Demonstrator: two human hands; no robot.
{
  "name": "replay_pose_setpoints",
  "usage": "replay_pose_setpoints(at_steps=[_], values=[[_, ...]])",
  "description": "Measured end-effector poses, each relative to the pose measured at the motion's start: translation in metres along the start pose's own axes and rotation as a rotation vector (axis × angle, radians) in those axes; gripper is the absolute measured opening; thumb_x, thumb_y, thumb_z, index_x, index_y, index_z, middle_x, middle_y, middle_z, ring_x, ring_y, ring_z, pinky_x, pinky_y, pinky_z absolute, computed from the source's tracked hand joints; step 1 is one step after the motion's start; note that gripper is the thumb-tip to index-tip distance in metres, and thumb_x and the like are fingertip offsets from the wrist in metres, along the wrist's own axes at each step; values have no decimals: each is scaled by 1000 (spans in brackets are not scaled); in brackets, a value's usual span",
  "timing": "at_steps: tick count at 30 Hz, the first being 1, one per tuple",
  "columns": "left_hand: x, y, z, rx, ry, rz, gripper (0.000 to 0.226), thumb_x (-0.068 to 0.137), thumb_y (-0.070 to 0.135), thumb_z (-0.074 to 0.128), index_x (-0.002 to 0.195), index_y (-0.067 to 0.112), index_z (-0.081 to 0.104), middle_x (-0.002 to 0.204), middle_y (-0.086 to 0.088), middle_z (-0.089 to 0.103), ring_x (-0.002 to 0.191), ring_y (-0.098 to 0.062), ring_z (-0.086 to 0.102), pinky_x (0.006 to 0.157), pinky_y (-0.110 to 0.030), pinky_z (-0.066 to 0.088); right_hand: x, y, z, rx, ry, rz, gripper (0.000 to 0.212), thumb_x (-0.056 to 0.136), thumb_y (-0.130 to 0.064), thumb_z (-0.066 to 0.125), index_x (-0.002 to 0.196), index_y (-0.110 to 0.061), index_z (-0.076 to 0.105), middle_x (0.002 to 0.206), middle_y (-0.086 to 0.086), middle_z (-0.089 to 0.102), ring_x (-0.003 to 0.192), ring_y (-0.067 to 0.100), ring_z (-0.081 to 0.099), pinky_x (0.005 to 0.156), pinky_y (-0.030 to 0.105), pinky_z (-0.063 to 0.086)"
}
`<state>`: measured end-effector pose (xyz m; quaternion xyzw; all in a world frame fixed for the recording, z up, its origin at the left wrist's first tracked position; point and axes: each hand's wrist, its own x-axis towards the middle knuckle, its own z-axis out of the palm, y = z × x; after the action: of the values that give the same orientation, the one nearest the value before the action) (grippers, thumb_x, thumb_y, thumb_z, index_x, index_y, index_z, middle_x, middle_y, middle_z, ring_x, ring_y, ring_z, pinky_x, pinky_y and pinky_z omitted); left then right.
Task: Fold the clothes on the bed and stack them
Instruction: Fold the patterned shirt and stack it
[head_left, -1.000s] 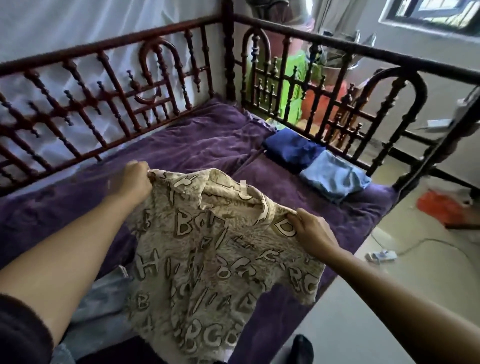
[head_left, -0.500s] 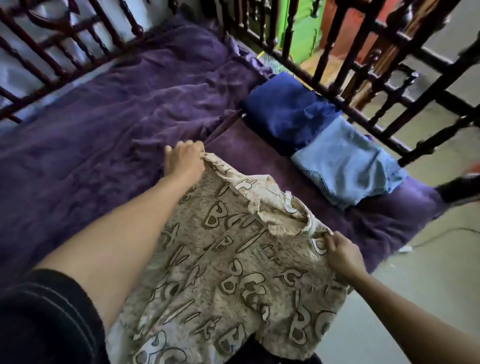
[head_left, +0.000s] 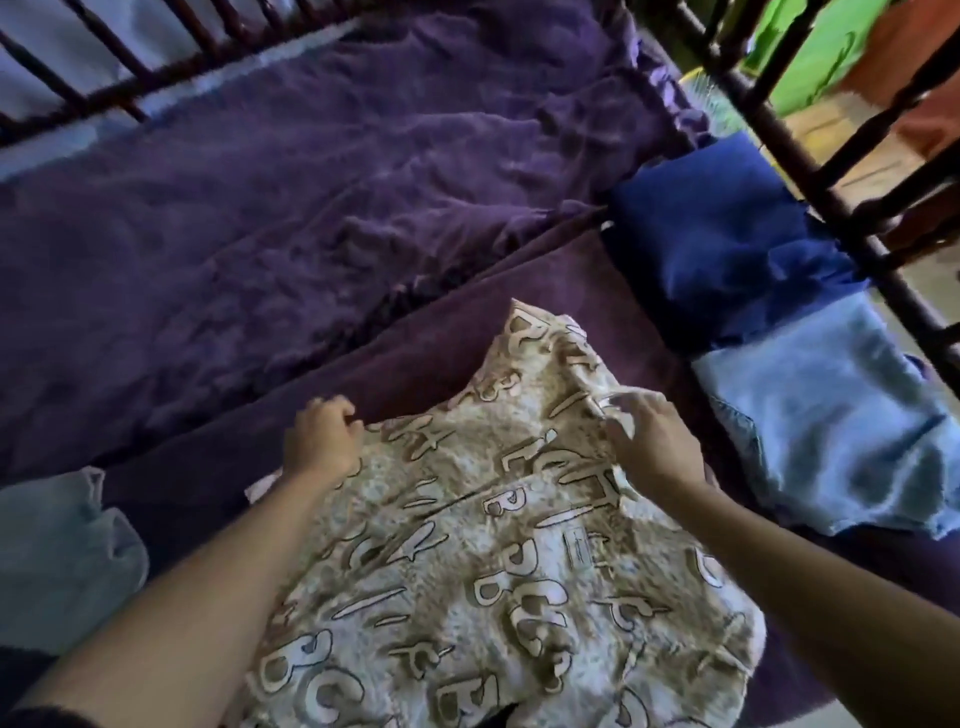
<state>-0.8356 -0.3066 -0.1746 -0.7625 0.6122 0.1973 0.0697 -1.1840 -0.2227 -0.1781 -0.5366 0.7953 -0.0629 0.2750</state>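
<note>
Lettered shirt (head_left: 493, 545) lies spread on the bed (head_left: 311, 208). Left hand (head_left: 322, 441), curled, grips its edge; right hand (head_left: 654, 441) pinches the collar (head_left: 587, 384) (blurred). Folded navy garment (head_left: 717, 244) and pale-blue garment (head_left: 831, 431) sit beside the rail (head_left: 878, 265).

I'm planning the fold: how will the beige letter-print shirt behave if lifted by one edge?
Probably floppy: the beige letter-print shirt wrinkles and bunches where the right hand pinches its collar. Likely light, since the left hand grips only an edge. It should not slide much on the fuzzy purple blanket.
</note>
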Motion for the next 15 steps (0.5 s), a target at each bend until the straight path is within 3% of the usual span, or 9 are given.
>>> replay_pose_setpoints(at_steps=[5,8,10,11,13,15], values=[[6,-107,39,18,-11,-265,25,92,32,53,103,14,66,111,-17,62,104,-39,57,86,-45,50,95,-113,23,24,202,-248,40,93,-43,48,123,-17,57,129,9,53,121,29,43,94,43,40],[8,-141,62,22,-21,-412,45,93,45,50,127,15,52,127,-21,51,117,-41,49,95,-47,42,134,-141,36,-283,68,-36,71,85,-66,48,135,-15,46,143,14,42,129,36,40,102,47,34],[11,-153,69,-75,-81,-530,57,89,51,54,132,16,45,129,-21,51,119,-41,48,97,-48,39,136,-136,36,-473,-97,128,69,84,-61,55,133,-14,50,137,13,51,123,34,50,100,43,41],[13,-158,72,-160,-115,-549,54,85,49,62,123,13,50,119,-19,56,114,-40,53,92,-45,42,132,-131,33,-463,-127,161,58,86,-53,57,127,-11,55,129,14,57,116,34,56,96,41,46],[15,-162,73,-339,-144,-537,26,78,29,74,78,10,57,79,-12,58,83,-32,61,70,-38,47,124,-126,24,-279,-75,137,36,88,-36,58,108,-6,63,112,20,65,101,36,63,80,34,49],[17,-161,68,-410,-29,-520,28,79,13,67,59,9,47,61,-8,50,65,-29,57,60,-37,45,119,-126,17,-45,137,-22,21,85,-26,61,94,-8,66,97,17,68,88,32,63,69,29,40]])
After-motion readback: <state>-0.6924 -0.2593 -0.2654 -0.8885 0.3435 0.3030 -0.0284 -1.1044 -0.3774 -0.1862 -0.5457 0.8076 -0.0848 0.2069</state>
